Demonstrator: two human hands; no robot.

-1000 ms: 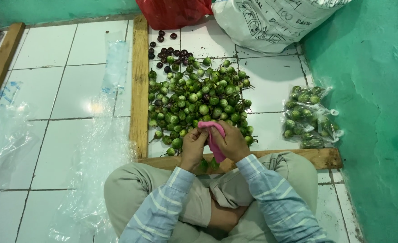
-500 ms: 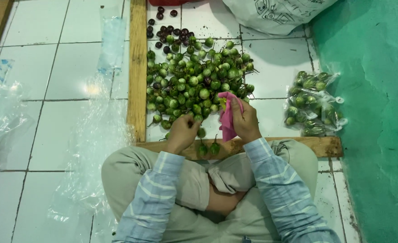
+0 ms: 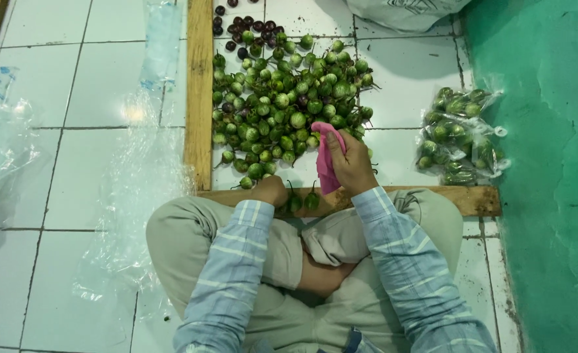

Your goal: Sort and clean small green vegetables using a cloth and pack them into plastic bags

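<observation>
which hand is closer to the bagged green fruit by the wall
Right. The right hand, holding a pink cloth, is at the pile's near edge, toward the bags. The left hand rests on the wooden plank, farther away.

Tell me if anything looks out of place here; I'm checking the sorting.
A few dark purple fruits sit at the far edge of the green eggplant pile. Otherwise nothing stands out: right hand holds a pink cloth, left hand rests near the wooden plank.
</observation>
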